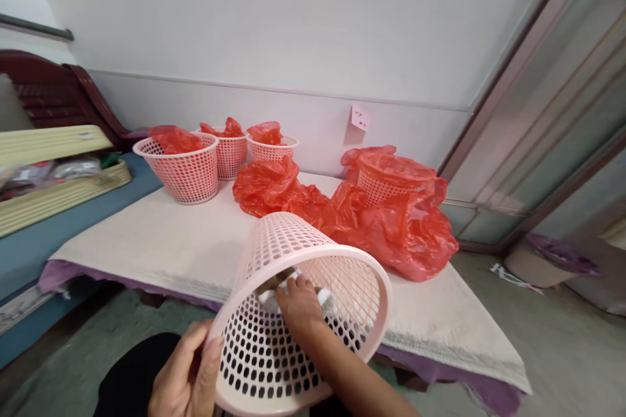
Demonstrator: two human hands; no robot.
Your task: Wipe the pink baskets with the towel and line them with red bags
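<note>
A pink perforated plastic basket lies tilted on its side in my lap, its mouth turned toward me. My left hand grips its rim at the lower left, fingers curled over the edge. My right hand reaches inside the basket, its fingers closed on a white cloth that is pressed against the inner wall. Most of the cloth is hidden by the hand.
A low table with a cream cover stands in front. At its back are three pink baskets lined with red bags, another basket wrapped in red plastic, and loose red plastic bags. A glass door frame stands on the right.
</note>
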